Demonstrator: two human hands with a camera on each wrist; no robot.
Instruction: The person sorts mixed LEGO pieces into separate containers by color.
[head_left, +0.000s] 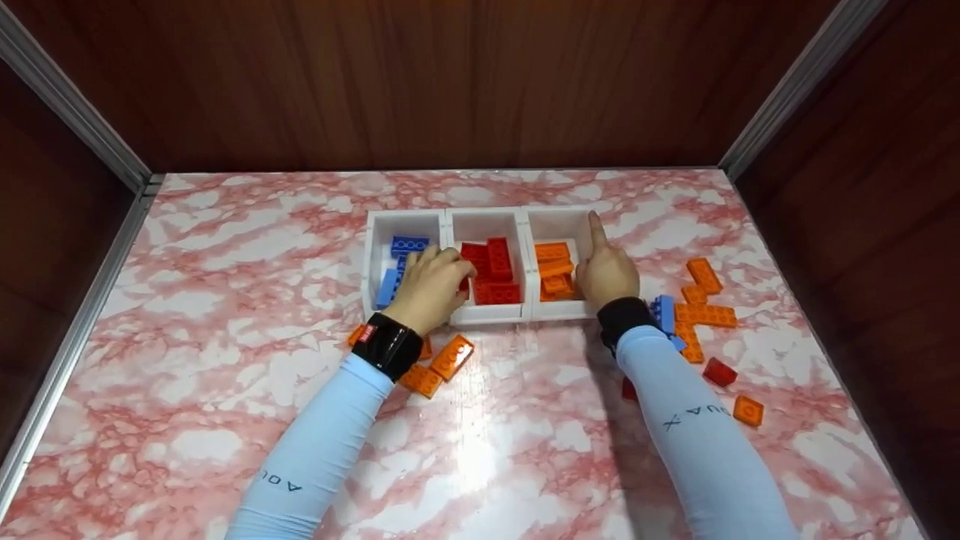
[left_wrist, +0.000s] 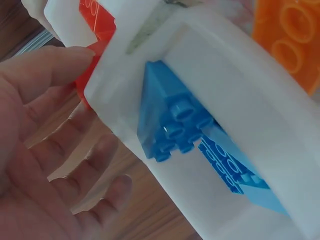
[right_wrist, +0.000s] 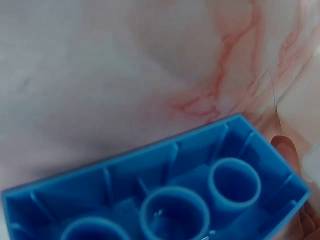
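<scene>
My left hand [head_left: 436,285] reaches over the wall between the blue and red compartments of a white three-part tray [head_left: 491,318]. In the left wrist view its thumb and forefinger pinch a red brick [left_wrist: 85,82] at the middle compartment. Blue bricks [left_wrist: 175,115] lie in the left compartment beside that hand; red bricks [head_left: 499,259] fill part of the middle one. My right hand [head_left: 609,276] is at the tray's right wall, forefinger stretched along the rim beside orange bricks [head_left: 553,262]. Its other fingers are mostly hidden, and I cannot tell whether they grip the wall.
Right of the tray lie several loose orange bricks [head_left: 705,315], a blue brick [right_wrist: 165,165] close to the right wrist, and a red brick [head_left: 720,372]. More orange bricks [head_left: 452,357] lie by the left wrist. Dark wood-look panels [head_left: 450,82] enclose the marbled tabletop [head_left: 247,247].
</scene>
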